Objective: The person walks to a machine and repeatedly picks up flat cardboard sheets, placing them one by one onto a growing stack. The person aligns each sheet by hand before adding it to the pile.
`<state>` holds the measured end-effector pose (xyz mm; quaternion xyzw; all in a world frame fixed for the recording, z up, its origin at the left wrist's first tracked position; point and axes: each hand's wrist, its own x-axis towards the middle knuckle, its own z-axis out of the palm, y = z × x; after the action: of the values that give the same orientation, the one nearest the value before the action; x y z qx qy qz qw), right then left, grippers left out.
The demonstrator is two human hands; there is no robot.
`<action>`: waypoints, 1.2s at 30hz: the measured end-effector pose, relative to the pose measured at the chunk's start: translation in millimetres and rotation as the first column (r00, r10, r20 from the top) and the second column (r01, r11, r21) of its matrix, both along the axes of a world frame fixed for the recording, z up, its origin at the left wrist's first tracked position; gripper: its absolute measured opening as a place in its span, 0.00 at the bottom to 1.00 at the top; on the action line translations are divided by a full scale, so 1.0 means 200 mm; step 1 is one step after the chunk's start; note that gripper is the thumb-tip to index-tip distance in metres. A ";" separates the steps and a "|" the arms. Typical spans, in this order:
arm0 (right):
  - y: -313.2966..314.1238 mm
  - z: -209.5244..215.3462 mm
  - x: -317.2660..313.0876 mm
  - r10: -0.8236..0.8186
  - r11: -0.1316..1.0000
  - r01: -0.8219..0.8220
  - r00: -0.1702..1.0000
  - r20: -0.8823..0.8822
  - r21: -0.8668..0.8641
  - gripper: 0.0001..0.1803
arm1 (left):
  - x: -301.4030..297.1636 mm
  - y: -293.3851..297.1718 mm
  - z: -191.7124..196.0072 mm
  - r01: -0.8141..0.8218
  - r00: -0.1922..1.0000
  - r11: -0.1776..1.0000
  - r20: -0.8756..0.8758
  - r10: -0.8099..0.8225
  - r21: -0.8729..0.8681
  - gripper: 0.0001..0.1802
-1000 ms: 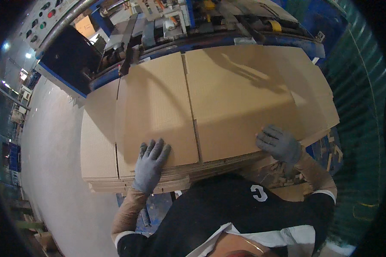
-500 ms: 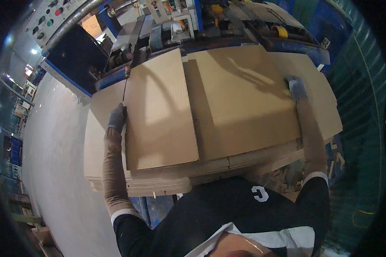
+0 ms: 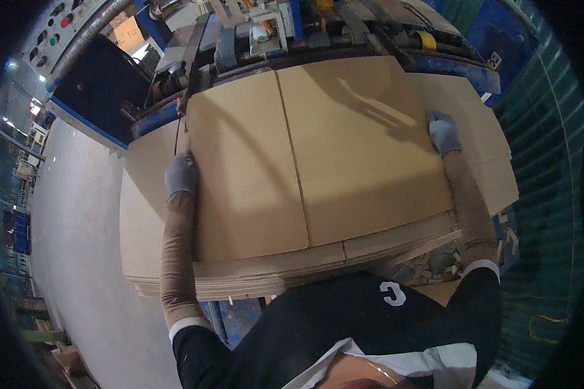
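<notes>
A folded brown cardboard sheet [image 3: 253,175] lies on top of a stack, its left and right panels meeting along a seam just left of the middle. My left hand [image 3: 182,174], in a grey glove, is closed on the sheet's left edge. At the opposite edge my right hand [image 3: 444,133], also gloved in grey, has its fingers curled against the right panel [image 3: 376,155]. The undersides of both hands are hidden. Beneath, the stack of cardboard [image 3: 240,285] shows several layered edges and reaches out past both hands.
Beyond the cardboard stands a blue machine [image 3: 457,72] with belts and rollers. A control panel [image 3: 53,29] with buttons is at the upper left. Cardboard scraps [image 3: 435,266] lie near my right forearm. A green corrugated wall [image 3: 545,181] rises at the right; grey floor [image 3: 71,214] runs along the left.
The left panel, raised and apart from the right one before, now lies down with its edge meeting the right panel. My left hand has moved slightly; my right hand shifted a little left.
</notes>
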<state>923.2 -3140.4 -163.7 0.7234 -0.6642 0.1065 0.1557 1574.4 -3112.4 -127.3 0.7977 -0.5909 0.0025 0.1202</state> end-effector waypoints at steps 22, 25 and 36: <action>0.79 0.19 0.24 0.264 0.946 -0.277 0.960 0.098 0.167 0.52 | -0.23 0.71 0.17 0.784 0.615 0.588 0.383 -0.689 -0.201 0.32; 0.62 0.22 0.25 0.238 0.954 -0.259 0.960 0.145 0.150 0.47 | -0.22 0.52 0.11 0.821 0.567 0.526 0.432 -0.701 -0.223 0.29; 0.07 0.24 0.45 0.070 0.946 -0.034 0.992 -0.101 0.322 0.22 | -0.32 -0.08 0.10 0.378 0.920 0.838 0.263 -0.291 -0.393 0.34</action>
<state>1014.1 -3126.3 -116.2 0.7611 -0.6436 -0.0387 0.0702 1509.7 -3128.5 -108.2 0.6302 -0.7145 0.1906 0.2366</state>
